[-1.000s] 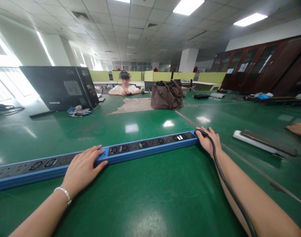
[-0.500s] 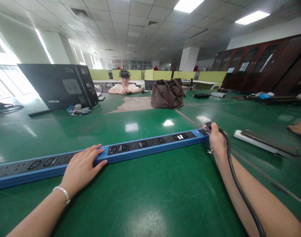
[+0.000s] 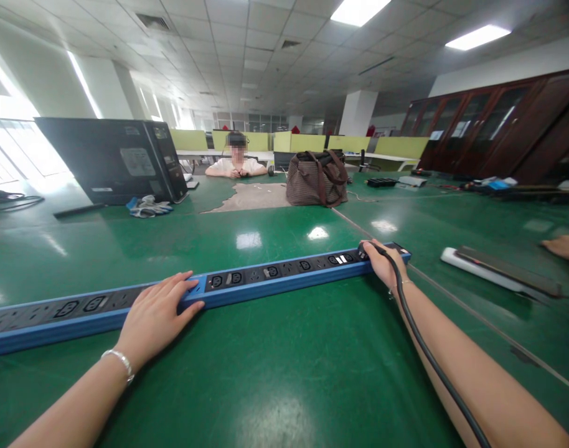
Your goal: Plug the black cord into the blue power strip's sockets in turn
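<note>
A long blue power strip (image 3: 284, 287) with black sockets lies across the green table, running from the left edge to right of centre. My left hand (image 3: 156, 311) rests over its middle part, fingers on top and thumb along the near side, gripping it. Near the strip's right end, my right hand (image 3: 380, 264) pinches a black plug (image 3: 363, 250) at a socket. Whether the plug sits in the socket cannot be made out. Its thick black cable (image 3: 418, 333) runs back over my right forearm to the bottom edge.
A black computer case (image 3: 121, 162) and gloves (image 3: 149, 206) are at the back left. A brown bag (image 3: 316, 178) stands mid-table, with a person (image 3: 236, 163) seated beyond. At right lie a white strip (image 3: 480, 274) with a dark object and another person's hand (image 3: 564, 247).
My right hand has moved left along the blue strip with the plug and cable, uncovering the strip's right end. My left hand has stayed in place.
</note>
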